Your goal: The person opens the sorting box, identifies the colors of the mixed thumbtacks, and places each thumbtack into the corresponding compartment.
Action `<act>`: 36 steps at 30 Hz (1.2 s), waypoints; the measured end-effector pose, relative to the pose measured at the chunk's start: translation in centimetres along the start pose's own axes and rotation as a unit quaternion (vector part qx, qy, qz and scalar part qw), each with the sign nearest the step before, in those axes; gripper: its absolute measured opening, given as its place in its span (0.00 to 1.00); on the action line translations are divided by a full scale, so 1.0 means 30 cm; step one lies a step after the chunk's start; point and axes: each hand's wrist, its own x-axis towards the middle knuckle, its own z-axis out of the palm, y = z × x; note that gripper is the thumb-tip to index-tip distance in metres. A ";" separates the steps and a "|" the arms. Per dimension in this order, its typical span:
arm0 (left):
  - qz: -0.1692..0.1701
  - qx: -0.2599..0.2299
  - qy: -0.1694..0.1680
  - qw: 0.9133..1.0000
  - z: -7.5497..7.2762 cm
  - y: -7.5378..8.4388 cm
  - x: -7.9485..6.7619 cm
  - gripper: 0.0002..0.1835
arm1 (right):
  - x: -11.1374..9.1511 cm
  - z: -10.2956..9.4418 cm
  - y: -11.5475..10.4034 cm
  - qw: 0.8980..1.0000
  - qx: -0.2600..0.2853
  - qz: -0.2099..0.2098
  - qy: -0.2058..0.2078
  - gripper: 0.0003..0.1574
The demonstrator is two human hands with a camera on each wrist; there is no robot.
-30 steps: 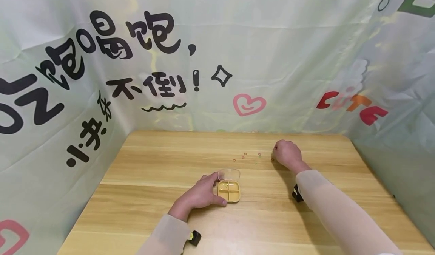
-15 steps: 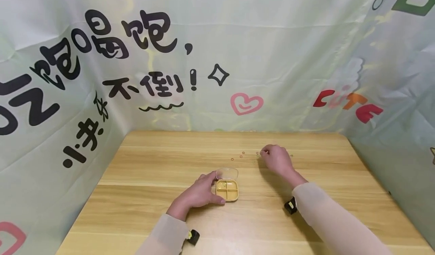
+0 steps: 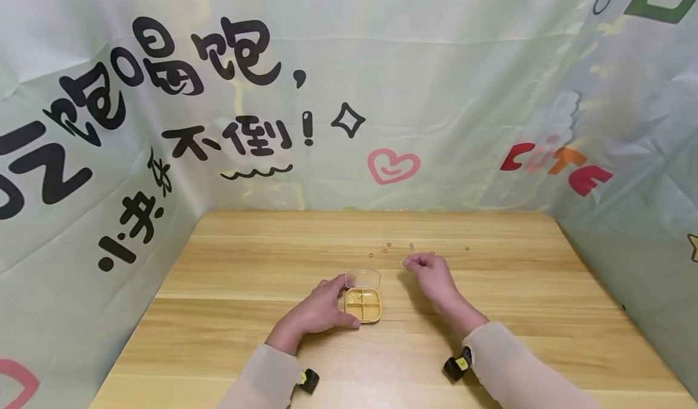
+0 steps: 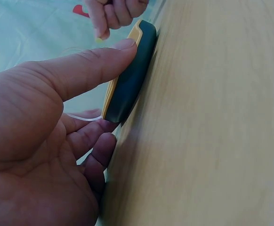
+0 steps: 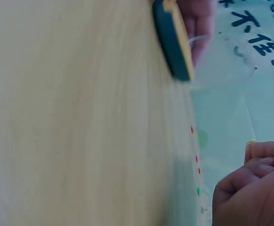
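Note:
My left hand [image 3: 319, 308] holds a small yellow pill box [image 3: 363, 315] by its left side, thumb at the near edge and fingers behind. The box lies on the table, its clear lid [image 3: 363, 277] raised at the back. Its inside is divided into compartments, and tiny pieces lie in the far left one. From outside, its wall [image 4: 130, 82] looks dark teal in the left wrist view. To the right of the box, above the table, my right hand [image 3: 435, 280] pinches a tiny yellow piece [image 4: 99, 40] between thumb and forefinger; its exact shape is too small to tell.
Several tiny reddish rings [image 3: 389, 245] lie scattered on the wooden table [image 3: 245, 330] beyond the box. A green one [image 3: 466, 249] lies further right. Printed cloth [image 3: 463, 94] stands upright behind the table and along both sides.
My right hand has moved left and nearer from the far right of the rings, and now pinches a tiny yellow piece. My left hand stays on the pill box.

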 end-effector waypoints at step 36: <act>-0.008 -0.006 -0.004 1.000 0.000 0.001 0.003 0.48 | -0.092 0.045 0.117 0.736 0.611 0.088 -0.277 0.24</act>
